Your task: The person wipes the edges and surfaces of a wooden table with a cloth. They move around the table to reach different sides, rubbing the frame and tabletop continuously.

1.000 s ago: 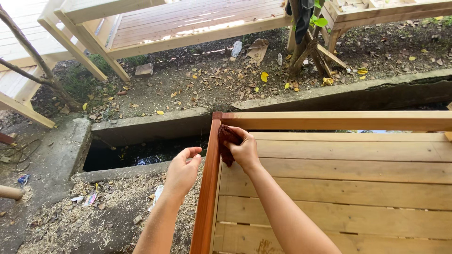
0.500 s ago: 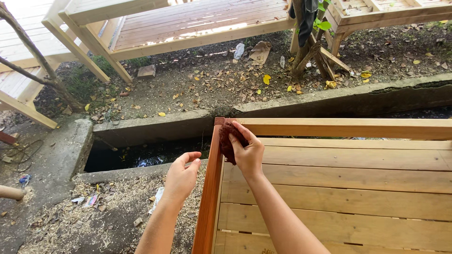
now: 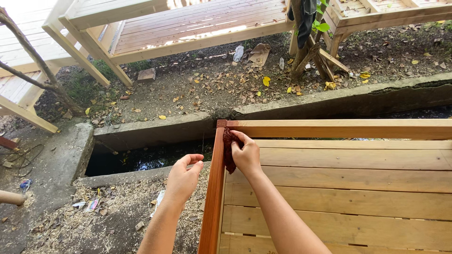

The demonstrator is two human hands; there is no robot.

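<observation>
My right hand [image 3: 246, 154] presses a dark reddish-brown rag [image 3: 229, 149] against the inner face of a wooden frame's left rail [image 3: 213, 188], near the top left corner. That rail is stained reddish brown; the top rail [image 3: 339, 128] and the slats [image 3: 339, 188] are pale bare wood. My left hand [image 3: 183, 177] hovers just outside the stained rail, fingers loosely curled, holding nothing.
A concrete drainage channel [image 3: 141, 157] with dark water runs beyond the frame. Sawdust and scraps cover the ground at lower left [image 3: 84, 216]. Other wooden platforms [image 3: 188, 28] stand on leaf-strewn soil at the back. A tree trunk [image 3: 303, 42] stands at upper right.
My right hand with the rag has slid slightly down the inner face of the stained rail. My left hand has stayed beside the rail.
</observation>
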